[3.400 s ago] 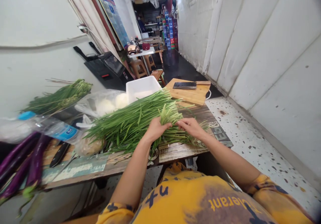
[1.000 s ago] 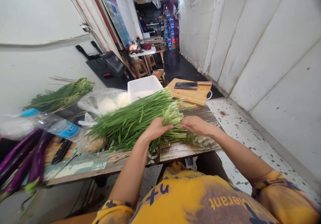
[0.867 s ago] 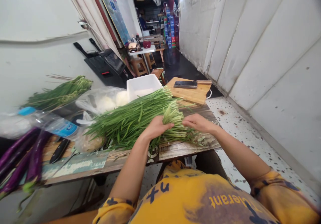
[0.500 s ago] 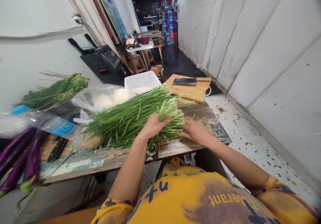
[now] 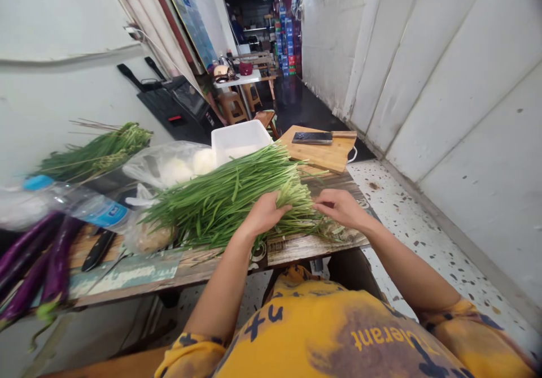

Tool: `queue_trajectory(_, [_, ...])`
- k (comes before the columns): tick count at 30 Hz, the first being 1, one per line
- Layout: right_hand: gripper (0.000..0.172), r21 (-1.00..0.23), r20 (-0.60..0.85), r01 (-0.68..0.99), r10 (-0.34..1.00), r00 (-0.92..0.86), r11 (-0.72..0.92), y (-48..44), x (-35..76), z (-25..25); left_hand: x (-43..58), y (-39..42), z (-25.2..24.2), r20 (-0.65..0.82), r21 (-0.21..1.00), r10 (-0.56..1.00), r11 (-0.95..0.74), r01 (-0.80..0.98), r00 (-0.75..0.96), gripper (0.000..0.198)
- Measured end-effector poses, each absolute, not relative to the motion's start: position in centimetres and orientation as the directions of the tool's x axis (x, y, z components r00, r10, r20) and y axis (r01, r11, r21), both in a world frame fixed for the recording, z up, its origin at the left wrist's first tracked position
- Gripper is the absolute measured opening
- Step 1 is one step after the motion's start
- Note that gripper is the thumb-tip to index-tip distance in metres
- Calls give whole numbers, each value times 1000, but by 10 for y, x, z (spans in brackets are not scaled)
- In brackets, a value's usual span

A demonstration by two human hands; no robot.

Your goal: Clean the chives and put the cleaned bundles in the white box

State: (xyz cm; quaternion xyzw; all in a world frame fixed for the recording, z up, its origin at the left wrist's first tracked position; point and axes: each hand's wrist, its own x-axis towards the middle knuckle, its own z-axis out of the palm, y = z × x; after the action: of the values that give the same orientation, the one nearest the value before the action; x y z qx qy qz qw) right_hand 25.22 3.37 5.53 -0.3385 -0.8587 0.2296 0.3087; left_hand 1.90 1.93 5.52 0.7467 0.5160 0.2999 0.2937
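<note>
On bench (image 5: 199,266), near-left of cutting board (image 5: 317,156): green stalks (image 5: 215,203), heaped. Left hand (image 5: 266,214) fingers clamped on a pale-ended bunch; right hand (image 5: 341,208) fingers at stalk tips, cannot tell if pinching any.

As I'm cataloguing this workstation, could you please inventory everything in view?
Worktable: one, brown and grey-green, centre
Large stalk pile: one, green, on worktable
Second bundle: one, green, back left
Eggplants: several, purple, left end
Bottle: one, clear, blue-capped, near eggplants
Black handle: one, black, near eggplants
Plastic bags: several, clear or white, left side
Tub: one, white, behind pile
Cutting board: one, tan, beyond pile, right
Cleaver: one, dark, on board
Background table: one, white, rear
Stools: several, brown, behind worktable
Boxes: many, mostly blue, far back
Bulky object: one, black, left background
Poster: one, blue, upper left
Shirt: one, yellow, bottom
Left hand: one, bare, gripping stalks
Right hand: one, bare, at stalk ends
</note>
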Motion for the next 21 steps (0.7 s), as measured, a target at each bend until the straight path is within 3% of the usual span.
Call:
queue_trajectory(4, [24, -726, 352, 419, 818, -454, 545, 33, 251, 58, 21, 22, 51, 162, 782, 947, -295, 548, 279, 28])
queue_trajectory(9, [26, -915, 192, 267, 907, -374, 304, 29, 214, 28, 21, 26, 42, 176, 782, 967, -250, 571, 183, 28])
queue_trajectory(13, [30, -918, 234, 267, 945, -230, 292, 30, 193, 15, 20, 26, 41, 178, 775, 963, -265, 573, 204, 30])
queue_trajectory(17, [25, -859, 259, 366, 921, -291, 358, 37, 206, 17, 18, 25, 46, 164, 766, 962, -263, 587, 217, 28])
queue_trajectory(21, [25, -840, 192, 489, 972, -134, 234, 47, 231, 16, 19, 26, 48, 131, 768, 970, -229, 598, 203, 27])
